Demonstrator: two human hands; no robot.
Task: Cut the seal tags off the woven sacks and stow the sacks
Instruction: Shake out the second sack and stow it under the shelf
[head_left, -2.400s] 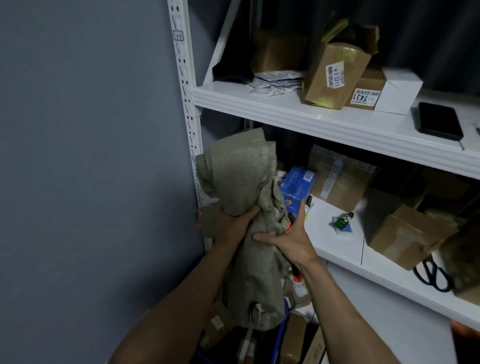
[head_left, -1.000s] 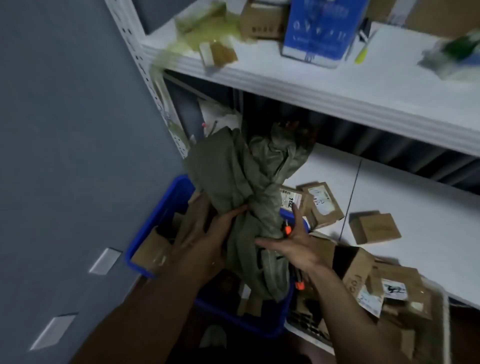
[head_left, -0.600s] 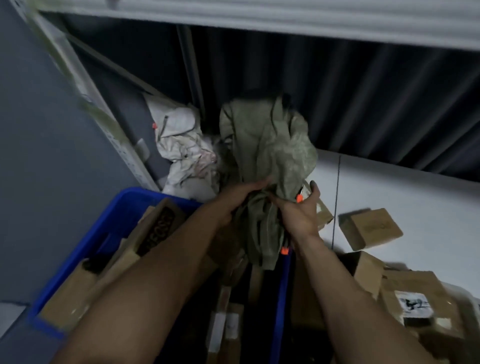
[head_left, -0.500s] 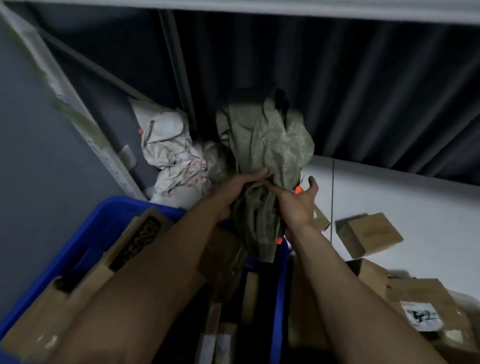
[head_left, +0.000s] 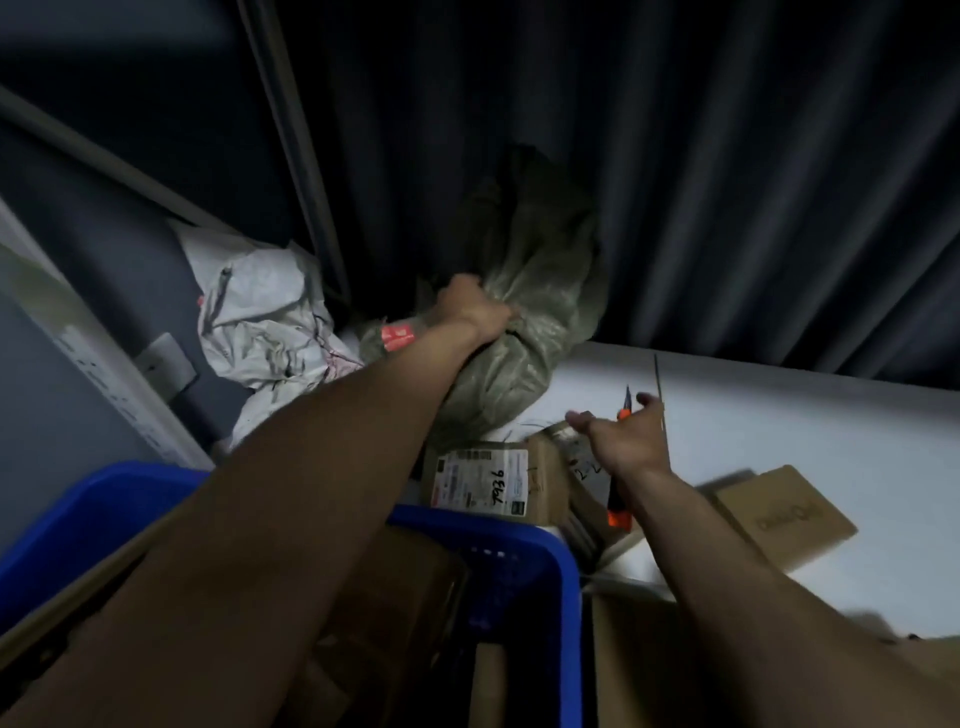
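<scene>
left hand (head_left: 474, 313) fingers gripping green sack (head_left: 543, 291) at shelf's (head_left: 789, 421) back corner, right hand (head_left: 629, 442) fingers loosely round snips (head_left: 619, 518), white sack (head_left: 260, 317) just beside

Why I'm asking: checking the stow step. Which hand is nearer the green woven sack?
Left. The left hand grips the green woven sack on the low shelf; the right hand is apart from it, off to its right, holding an orange-handled tool.

Left hand (head_left: 475, 312) grips green sack (head_left: 543, 291) on shelf (head_left: 779, 415); right hand (head_left: 628, 441) holds cutters (head_left: 618, 518).
</scene>
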